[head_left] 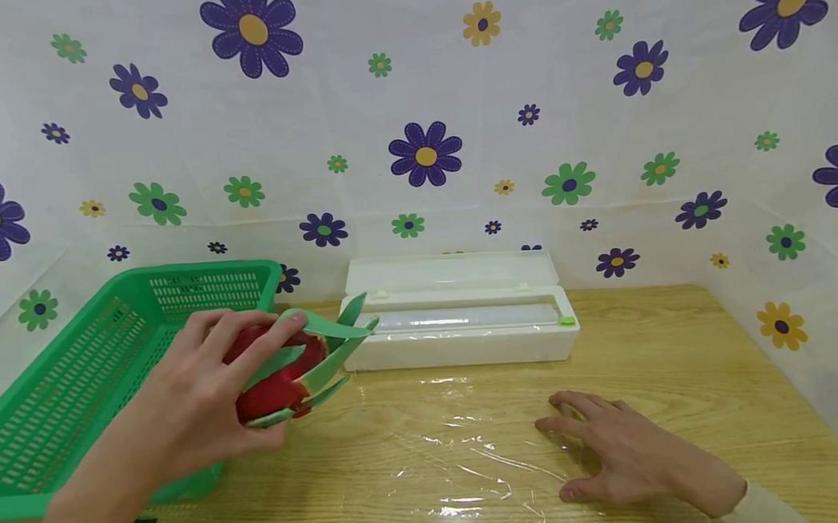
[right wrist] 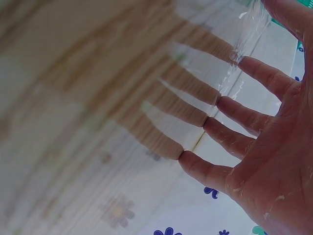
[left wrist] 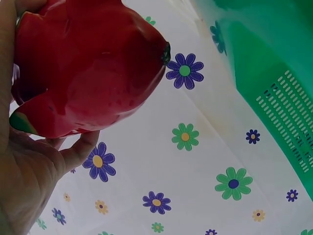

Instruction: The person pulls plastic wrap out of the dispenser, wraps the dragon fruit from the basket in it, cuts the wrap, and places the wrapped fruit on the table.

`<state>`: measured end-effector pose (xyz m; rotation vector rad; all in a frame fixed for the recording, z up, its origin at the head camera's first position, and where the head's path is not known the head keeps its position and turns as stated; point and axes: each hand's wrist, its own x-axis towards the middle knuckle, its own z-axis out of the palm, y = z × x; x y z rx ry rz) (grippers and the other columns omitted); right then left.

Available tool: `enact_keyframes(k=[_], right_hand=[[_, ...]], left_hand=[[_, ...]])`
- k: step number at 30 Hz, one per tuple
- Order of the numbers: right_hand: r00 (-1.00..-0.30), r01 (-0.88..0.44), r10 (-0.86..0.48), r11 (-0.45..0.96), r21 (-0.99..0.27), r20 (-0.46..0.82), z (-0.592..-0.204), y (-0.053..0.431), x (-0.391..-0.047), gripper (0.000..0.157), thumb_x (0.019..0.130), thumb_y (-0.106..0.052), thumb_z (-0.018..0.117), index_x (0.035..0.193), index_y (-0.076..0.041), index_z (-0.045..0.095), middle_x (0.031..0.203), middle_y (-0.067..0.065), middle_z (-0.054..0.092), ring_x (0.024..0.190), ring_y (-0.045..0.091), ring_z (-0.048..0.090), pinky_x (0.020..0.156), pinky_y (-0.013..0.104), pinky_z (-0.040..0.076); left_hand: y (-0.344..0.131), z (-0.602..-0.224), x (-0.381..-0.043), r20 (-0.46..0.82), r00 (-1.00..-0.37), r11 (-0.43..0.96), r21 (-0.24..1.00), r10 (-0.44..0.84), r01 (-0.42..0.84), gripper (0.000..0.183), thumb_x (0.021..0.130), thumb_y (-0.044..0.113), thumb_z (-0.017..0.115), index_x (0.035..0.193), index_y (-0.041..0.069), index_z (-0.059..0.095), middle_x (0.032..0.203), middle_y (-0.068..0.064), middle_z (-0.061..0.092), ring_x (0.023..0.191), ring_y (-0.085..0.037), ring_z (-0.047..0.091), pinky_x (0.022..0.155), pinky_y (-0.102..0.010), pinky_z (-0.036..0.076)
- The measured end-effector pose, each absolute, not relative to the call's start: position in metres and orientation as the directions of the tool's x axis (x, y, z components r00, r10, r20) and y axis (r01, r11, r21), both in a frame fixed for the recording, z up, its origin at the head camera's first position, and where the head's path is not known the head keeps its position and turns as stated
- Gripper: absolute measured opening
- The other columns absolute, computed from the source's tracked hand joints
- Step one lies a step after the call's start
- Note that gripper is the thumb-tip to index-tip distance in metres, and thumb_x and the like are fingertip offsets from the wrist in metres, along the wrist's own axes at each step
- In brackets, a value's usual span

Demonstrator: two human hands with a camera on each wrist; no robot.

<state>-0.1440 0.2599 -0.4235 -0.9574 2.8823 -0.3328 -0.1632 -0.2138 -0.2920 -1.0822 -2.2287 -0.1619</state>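
My left hand (head_left: 200,395) grips a red dragon fruit (head_left: 277,388) with long green scales, up above the table beside the basket. Seen from the left wrist, the fruit's smooth red end (left wrist: 98,68) points away from the fingers. A sheet of clear cling film (head_left: 467,458) lies spread on the wooden table, wrinkled and shiny. My right hand (head_left: 633,456) has its fingers spread, with the fingertips down on the tabletop at the film's right side. In the right wrist view, those fingertips (right wrist: 211,122) meet their own reflections in the glossy surface.
A green plastic basket (head_left: 196,269) stands on the left, partly behind my left arm. At the back of the table is a white dispenser box (head_left: 460,350), lid up, holding a film roll (head_left: 458,317) with a green slider (head_left: 567,321). Flower-printed sheeting (head_left: 451,83) surrounds the table.
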Motion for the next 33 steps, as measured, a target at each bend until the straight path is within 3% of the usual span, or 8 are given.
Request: enact_keyframes(k=[7,33], right_hand=[[-0.8,-0.58,-0.599,0.782,-0.229,-0.017,-0.424,0.259,-0.144,0.076,0.081,-0.075,0.068,0.141,-0.029,0.058,0.146,0.011,0.051,0.13,0.038,0.055,0.091,0.067,0.05],[-0.796,-0.593,-0.605,0.776,-0.214,0.012,-0.423,0.259,-0.143,0.077,0.08,-0.076,0.068,0.14,-0.028,0.059,0.144,0.01,0.052,0.128,0.038,0.057,0.088,0.066,0.051]], left_hand=[[-0.203,-0.298,-0.162,0.585,-0.46,0.651,-0.159,0.668,0.742,0.096,0.056,0.036,0.083,0.145,0.015,0.056,0.124,-0.014,0.063,0.112,-0.035,0.053,0.073,-0.049,0.056],[-0.171,-0.317,-0.175,0.578,-0.416,0.586,-0.136,0.702,0.799,0.097,0.057,0.039,0.089,0.145,0.016,0.055,0.122,-0.012,0.064,0.109,-0.031,0.057,0.081,-0.048,0.053]])
